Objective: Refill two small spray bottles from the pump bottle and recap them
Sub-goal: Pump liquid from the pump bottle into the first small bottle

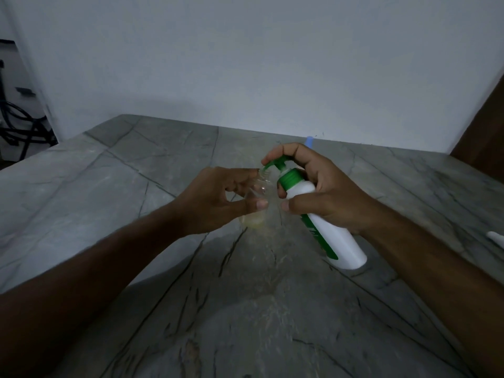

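We see a grey stone table (136, 186). Right hand (324, 192) at 2 o'clock of centre grasps the tilted white pump bottle (327, 227), forefinger on its green pump head (275, 166). Left hand (215, 200) at 11 o'clock grasps the small clear spray bottle (256, 203), its mouth at the pump spout. A white object (496, 237) lies at 3 o'clock.

Head camera looks forward and down, seemingly close over the table (163, 170).
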